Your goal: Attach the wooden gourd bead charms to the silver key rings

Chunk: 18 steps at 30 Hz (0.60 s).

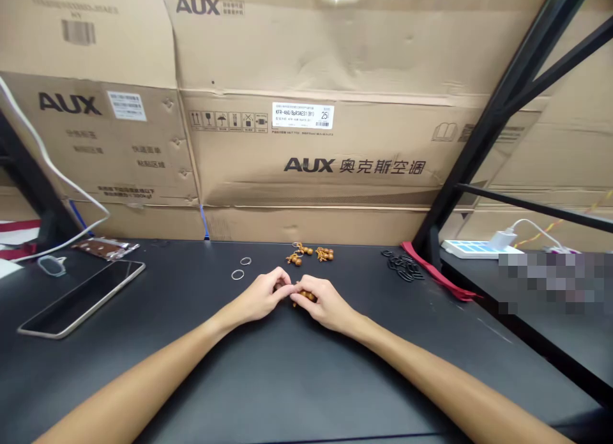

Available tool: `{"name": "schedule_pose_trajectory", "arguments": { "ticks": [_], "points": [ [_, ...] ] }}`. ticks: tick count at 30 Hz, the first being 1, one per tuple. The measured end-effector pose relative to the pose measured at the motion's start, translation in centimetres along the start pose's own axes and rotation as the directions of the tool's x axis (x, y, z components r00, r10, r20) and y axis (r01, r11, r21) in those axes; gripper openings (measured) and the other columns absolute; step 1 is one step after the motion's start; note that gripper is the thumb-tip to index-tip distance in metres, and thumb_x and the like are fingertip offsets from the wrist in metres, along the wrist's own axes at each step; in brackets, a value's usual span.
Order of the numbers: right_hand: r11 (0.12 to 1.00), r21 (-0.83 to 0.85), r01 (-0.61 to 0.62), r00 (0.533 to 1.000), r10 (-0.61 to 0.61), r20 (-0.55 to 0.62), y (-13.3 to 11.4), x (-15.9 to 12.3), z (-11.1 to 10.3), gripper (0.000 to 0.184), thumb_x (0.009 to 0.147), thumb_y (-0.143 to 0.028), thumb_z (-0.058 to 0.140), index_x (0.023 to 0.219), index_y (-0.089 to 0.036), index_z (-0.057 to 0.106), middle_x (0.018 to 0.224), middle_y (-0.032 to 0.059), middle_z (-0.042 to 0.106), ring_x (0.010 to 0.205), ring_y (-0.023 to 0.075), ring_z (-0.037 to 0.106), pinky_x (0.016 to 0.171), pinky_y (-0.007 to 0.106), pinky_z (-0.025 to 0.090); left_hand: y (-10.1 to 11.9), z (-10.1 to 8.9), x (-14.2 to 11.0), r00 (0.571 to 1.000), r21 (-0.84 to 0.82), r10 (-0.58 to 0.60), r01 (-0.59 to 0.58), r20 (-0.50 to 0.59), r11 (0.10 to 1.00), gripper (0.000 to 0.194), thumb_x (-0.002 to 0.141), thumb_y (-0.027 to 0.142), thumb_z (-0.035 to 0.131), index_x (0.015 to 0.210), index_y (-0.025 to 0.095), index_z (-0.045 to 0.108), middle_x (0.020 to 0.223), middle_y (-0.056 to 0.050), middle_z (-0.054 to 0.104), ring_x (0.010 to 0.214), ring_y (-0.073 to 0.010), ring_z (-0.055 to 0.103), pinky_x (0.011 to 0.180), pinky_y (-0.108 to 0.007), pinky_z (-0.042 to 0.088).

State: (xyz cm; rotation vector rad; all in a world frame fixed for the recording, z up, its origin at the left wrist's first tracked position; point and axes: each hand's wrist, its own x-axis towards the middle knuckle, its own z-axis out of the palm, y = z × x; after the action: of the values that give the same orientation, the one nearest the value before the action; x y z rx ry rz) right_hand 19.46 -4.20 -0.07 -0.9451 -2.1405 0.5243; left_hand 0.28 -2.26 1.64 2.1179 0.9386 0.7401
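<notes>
Two bare hands meet over a dark table (pixel 287 380): the right hand (pixel 325 300) grips a brown beaded charm (pixel 307 296), mostly covered by its curled fingers and thumb, while the left hand (pixel 265 296) pinches its thumb toward its fingertips right beside it, and I cannot tell whether anything is held between them. Just beyond the hands lie more charms (pixel 325 255), with two metal rings (pixel 237 279) to their left and a pile of black loops (pixel 405 266) to the right. Both forearms are cut off at the bottom edge.
</notes>
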Motion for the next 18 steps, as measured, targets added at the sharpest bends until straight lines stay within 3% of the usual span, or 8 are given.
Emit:
{"name": "schedule_pose_trajectory", "arguments": {
  "ticks": [5, 8, 12, 18],
  "points": [
    [0.962, 0.227, -0.15, 0.987, 0.16, -0.027, 0.4, 0.4, -0.2, 0.03, 0.089, -0.042, 0.054, 0.078, -0.017, 0.065, 0.071, 0.0001, 0.06, 0.063, 0.0117, 0.048, 0.062, 0.025, 0.037, -0.8, 0.5, 0.0, 0.992, 0.007, 0.066, -0.065, -0.107, 0.998, 0.016, 0.091, 0.035, 0.048, 0.094, 0.02, 0.045, 0.077, 0.001, 0.061, 0.066, -0.0132, 0.058, 0.062, -0.025, 0.045],
    [0.864, 0.437, -0.25, 0.961, 0.275, 0.007, 1.0, 0.6, -0.4, 0.035, 0.082, -0.051, 0.06, 0.076, -0.016, 0.064, 0.063, -0.0024, 0.053, 0.056, 0.0099, 0.041, 0.055, 0.024, 0.032, -1.0, 0.5, -0.1, 0.974, 0.218, 0.211, -0.189, -0.083, 0.958, 0.011, 0.092, 0.029, 0.049, 0.1, 0.021, 0.049, 0.085, -0.001, 0.063, 0.073, -0.0146, 0.059, 0.068, -0.027, 0.046],
    [0.677, 0.657, -0.333, 0.931, 0.348, 0.113, 1.1, 0.8, -0.4, 0.039, 0.074, -0.053, 0.068, 0.074, -0.015, 0.062, 0.055, -0.0056, 0.043, 0.05, 0.0072, 0.031, 0.05, 0.024, 0.023, -0.9, 0.4, -0.3, 0.913, 0.571, 0.408, -0.333, -0.004, 0.75, 0.014, 0.095, 0.025, 0.045, 0.104, 0.02, 0.055, 0.1, -0.006, 0.065, 0.086, -0.0198, 0.06, 0.079, -0.034, 0.045],
    [0.473, 0.795, -0.381, 0.913, 0.326, 0.243, 0.7, 0.7, -0.7, 0.038, 0.066, -0.049, 0.076, 0.072, -0.014, 0.061, 0.058, -0.0041, 0.044, 0.051, 0.0069, 0.032, 0.05, 0.024, 0.019, -1.2, 0.2, 0.0, 0.854, 0.725, 0.509, -0.418, 0.108, 0.548, 0.025, 0.099, 0.023, 0.036, 0.098, 0.016, 0.059, 0.09, -0.009, 0.064, 0.082, -0.0203, 0.059, 0.072, -0.033, 0.043]
  ]
}}
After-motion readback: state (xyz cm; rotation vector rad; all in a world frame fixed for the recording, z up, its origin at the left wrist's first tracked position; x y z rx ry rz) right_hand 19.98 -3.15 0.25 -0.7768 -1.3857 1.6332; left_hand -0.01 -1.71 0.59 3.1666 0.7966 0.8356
